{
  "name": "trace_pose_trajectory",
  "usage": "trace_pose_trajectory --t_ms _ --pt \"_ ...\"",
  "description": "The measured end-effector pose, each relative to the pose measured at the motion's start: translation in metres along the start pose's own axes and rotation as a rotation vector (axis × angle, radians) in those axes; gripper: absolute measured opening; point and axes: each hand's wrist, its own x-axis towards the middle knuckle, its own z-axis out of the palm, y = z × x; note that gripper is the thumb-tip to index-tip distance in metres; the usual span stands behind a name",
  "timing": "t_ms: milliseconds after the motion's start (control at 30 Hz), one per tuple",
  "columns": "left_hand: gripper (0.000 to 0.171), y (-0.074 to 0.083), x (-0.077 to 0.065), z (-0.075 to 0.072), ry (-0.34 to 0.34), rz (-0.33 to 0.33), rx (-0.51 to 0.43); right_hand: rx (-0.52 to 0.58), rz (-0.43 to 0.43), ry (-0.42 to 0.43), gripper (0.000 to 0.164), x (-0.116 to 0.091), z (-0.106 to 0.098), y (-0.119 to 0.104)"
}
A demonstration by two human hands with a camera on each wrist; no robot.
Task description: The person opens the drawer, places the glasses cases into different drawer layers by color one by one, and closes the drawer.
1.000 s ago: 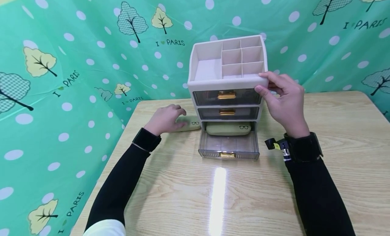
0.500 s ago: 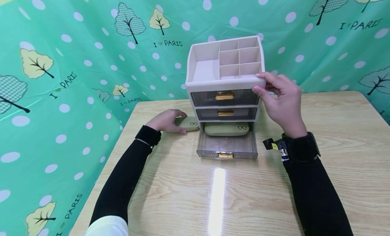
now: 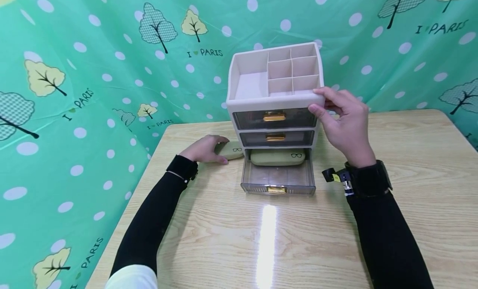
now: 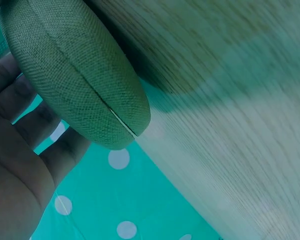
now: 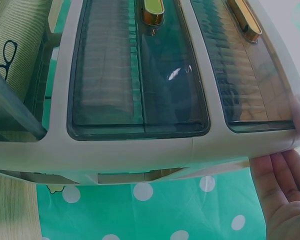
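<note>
A green fabric-covered glasses case [image 3: 232,150] with a small glasses print lies on the table, left of a white drawer organizer [image 3: 274,103]. My left hand [image 3: 205,149] grips its left end, thumb on the near side and fingers on the far side. In the left wrist view, the fingers lie along the side of the case [image 4: 80,75]. My right hand [image 3: 345,125] pinches the organizer's front right top corner between thumb and fingers. A second glasses case [image 3: 278,157] sits at the back of the pulled-out bottom drawer [image 3: 278,177].
The organizer's upper drawer [image 3: 274,118] and middle drawer [image 3: 275,137] are closed, each with a gold handle. Divided compartments [image 3: 280,73] form its top. It stands on a wooden table [image 3: 209,231] before a green tree-print cloth [image 3: 112,52].
My left hand has lowered from over the glasses case and closed its thumb and fingers around the left end. The right hand still holds the organizer's corner.
</note>
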Motion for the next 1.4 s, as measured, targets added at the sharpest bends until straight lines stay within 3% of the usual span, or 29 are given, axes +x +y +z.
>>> trace_pose_trajectory --t_ms 367,633,1033,1200,1400 --pt "0.079 0.003 -0.012 -0.005 0.016 -0.001 -0.003 -0.009 -0.005 0.000 0.036 0.000 0.000 -0.001" --pt "0.077 0.017 -0.042 -0.022 0.048 -0.007 0.009 -0.007 0.007 0.002 0.036 0.000 -0.001 -0.003" --pt "0.080 0.066 -0.082 -0.053 0.182 0.130 0.084 0.008 0.017 0.003 0.036 0.001 0.000 -0.004" --pt "0.077 0.092 -0.091 -0.061 0.226 0.242 0.112 0.002 0.016 0.003 0.036 0.000 0.000 -0.002" --pt "0.074 0.119 -0.092 -0.060 0.263 0.379 0.121 0.000 0.021 0.002 0.036 0.001 0.000 -0.002"
